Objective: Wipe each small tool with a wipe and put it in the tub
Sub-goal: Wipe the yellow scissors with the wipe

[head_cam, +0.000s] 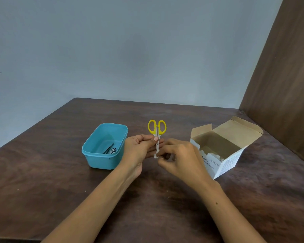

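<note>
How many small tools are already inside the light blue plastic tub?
2 at least: dark metal tweezers and a small metal tool beside them on the tub floor; others may be hidden.

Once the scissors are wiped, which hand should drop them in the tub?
Left, probably. The left hand already grips the scissors near the pivot and sits right beside the blue tub. The right hand pinches the wipe at the blade tips, farther away by the box.
</note>
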Tool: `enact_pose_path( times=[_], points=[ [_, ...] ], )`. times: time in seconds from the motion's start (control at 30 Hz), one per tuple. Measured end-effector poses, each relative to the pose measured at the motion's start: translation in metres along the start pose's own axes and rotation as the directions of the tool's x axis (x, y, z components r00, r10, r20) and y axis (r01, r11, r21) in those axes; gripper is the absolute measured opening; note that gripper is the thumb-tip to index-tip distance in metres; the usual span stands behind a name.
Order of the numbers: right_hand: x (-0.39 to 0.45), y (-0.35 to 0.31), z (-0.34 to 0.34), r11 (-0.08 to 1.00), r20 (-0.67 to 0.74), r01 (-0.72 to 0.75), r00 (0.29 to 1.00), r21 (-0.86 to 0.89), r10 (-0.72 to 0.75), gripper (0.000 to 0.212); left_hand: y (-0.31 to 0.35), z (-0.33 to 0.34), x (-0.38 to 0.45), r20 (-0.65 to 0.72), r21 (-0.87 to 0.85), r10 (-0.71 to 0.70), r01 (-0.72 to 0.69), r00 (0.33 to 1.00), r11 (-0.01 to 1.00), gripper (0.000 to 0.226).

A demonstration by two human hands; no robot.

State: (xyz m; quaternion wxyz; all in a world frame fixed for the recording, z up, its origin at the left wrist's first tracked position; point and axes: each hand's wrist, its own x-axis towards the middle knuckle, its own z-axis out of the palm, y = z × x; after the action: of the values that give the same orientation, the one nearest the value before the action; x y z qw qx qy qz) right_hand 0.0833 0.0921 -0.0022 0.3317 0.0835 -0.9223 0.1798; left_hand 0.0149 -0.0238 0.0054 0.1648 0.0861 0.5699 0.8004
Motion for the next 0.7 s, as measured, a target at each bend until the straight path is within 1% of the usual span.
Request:
enact_pose_path(
  times=[0.07,0.17,0.23,0.3,0.43,0.53,0.6,0.7],
  points=[
    [-0.0003,0.0002,-0.0014,1.0,0.021,0.0,1.0,-0.009,0.0,0.013,-0.0003,0.0004,-0.0013,0.003,0.02,0.021,-0.021,1.0,1.0,0.011],
    [0.0021,0.0015,-0.0023,1.0,-0.062,-0.002,0.998,-0.023,0.001,0.013,-0.0019,0.0008,-0.001,-0.002,0.069,0.049,-0.048,0.999,0.996,0.01],
    [0.0029,0.0012,-0.0031,1.0,-0.082,-0.001,0.997,-0.017,0.0,0.013,-0.0028,0.0003,0.0,-0.007,0.093,0.061,-0.061,0.998,0.994,0.007],
    [0.0022,-0.0002,-0.0046,1.0,-0.073,-0.011,0.997,-0.004,0.011,0.012,-0.0027,0.0002,-0.0006,0.008,0.095,0.062,-0.063,0.998,0.993,0.007],
    [0.0009,-0.0011,-0.0078,0.999,-0.023,-0.041,0.999,0.018,0.042,0.011,-0.0043,0.0018,-0.0025,0.033,0.097,0.06,-0.063,0.998,0.993,0.016],
    [0.0027,0.0009,-0.0064,0.998,-0.061,-0.056,0.997,0.0,0.056,0.012,-0.0067,0.0006,0.0005,0.02,0.105,0.069,-0.071,0.997,0.992,0.014],
    [0.0033,0.0016,-0.0056,0.998,-0.064,-0.054,0.997,-0.014,0.053,0.013,-0.008,-0.0003,0.0027,0.007,0.102,0.069,-0.069,0.998,0.992,0.011],
    [0.0021,0.0001,-0.0068,0.998,-0.047,-0.057,0.997,0.013,0.058,0.013,-0.0077,-0.0009,0.0029,0.014,0.079,0.05,-0.051,0.999,0.996,0.008]
  ],
)
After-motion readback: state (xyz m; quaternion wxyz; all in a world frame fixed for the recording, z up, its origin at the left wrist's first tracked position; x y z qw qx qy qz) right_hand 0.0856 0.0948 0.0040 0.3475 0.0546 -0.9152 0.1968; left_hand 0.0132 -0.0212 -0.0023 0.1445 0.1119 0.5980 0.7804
